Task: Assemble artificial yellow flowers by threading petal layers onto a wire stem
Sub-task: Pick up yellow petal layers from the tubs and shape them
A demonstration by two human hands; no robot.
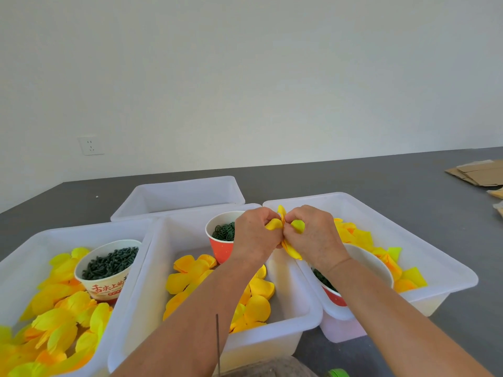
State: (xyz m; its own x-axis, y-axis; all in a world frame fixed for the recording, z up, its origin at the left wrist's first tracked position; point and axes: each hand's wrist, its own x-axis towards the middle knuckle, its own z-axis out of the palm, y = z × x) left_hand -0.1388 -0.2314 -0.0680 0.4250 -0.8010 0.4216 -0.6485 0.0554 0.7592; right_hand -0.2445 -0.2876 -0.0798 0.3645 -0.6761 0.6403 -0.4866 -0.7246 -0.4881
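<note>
My left hand (253, 235) and my right hand (313, 235) meet above the bins, fingers curled, both pinching a cluster of yellow petal layers (284, 227) between them. Part of the cluster hangs down below my right hand. A thin dark wire stem (217, 344) stands upright near the bottom edge, in front of my left forearm; no hand touches it. Loose yellow petals (190, 273) lie in the middle white bin (296, 311).
Left bin (24, 257) holds yellow petals and a paper bowl of dark green parts (109, 265). A red cup of green rings (223, 235) stands in the middle bin. Right bin (435, 254) holds petals and a white bowl (373, 268). Another white bin (185, 194) sits behind. Cardboard (479, 172) lies far right.
</note>
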